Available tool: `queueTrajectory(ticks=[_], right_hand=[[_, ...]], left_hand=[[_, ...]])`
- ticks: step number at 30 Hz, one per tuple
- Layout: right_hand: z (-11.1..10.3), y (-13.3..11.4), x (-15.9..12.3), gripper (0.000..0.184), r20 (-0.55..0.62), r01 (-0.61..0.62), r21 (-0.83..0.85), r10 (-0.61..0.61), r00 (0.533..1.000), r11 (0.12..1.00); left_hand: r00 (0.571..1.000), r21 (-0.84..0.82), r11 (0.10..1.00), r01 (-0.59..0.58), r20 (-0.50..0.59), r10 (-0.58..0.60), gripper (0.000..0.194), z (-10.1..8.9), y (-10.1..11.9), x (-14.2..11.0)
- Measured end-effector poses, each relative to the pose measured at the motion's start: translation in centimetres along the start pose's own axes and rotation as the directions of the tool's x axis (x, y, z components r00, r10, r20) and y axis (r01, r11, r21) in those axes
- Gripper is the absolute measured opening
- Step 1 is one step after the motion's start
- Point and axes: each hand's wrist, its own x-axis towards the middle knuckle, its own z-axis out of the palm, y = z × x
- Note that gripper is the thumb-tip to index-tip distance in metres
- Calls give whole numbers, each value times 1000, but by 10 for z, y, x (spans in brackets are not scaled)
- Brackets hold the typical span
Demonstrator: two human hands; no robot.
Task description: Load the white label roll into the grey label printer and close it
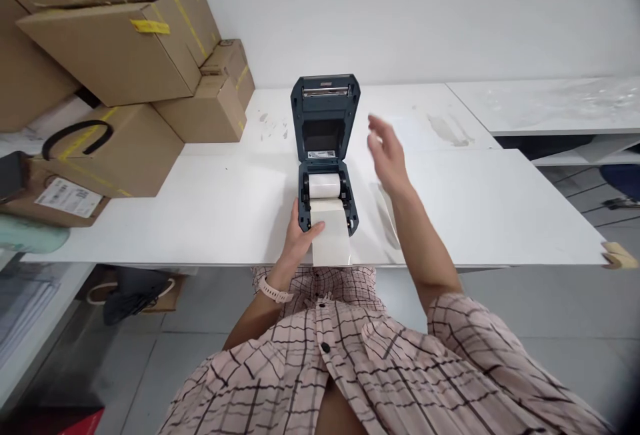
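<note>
A dark label printer [303, 188] stands on the white table with its lid [325, 115] raised. Inside it sits a roll of white labels [324, 186], and a strip of labels [331, 238] runs from it over the front to the table's edge. My left hand [299, 235] grips the printer's front left corner, its thumb pressing on the strip. Off to the right of the raised lid, my right hand [387, 155] is in the air, fingers bent but apart, holding nothing and slightly blurred.
Cardboard boxes [120, 55] are piled on the left of the table [240, 208], with a pale green roll [33, 233] in front. A loose pale strip [387, 218] lies under my right forearm. A second table [560, 105] stands at the right.
</note>
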Motion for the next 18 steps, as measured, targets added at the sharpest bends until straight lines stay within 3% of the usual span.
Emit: queueTrajectory(ticks=[4, 7, 10, 14, 18], right_hand=[[18, 21, 103, 83, 81, -169, 178, 157, 984, 969], [32, 15, 129, 93, 161, -213, 260, 175, 971, 942], [32, -1, 96, 95, 132, -160, 237, 132, 982, 958], [18, -21, 1, 80, 145, -63, 63, 53, 988, 996], [18, -25, -81, 62, 169, -99, 7, 97, 981, 995]], left_hand=[[1000, 15, 1000, 10, 20, -10, 116, -2, 2, -3], [999, 23, 1000, -15, 31, 15, 116, -5, 1, -3], [999, 29, 1000, -5, 51, 4, 113, -12, -2, -6], [997, -34, 999, 39, -65, -41, 95, -28, 2, -6], [991, -49, 999, -20, -136, 13, 92, -31, 17, 4]])
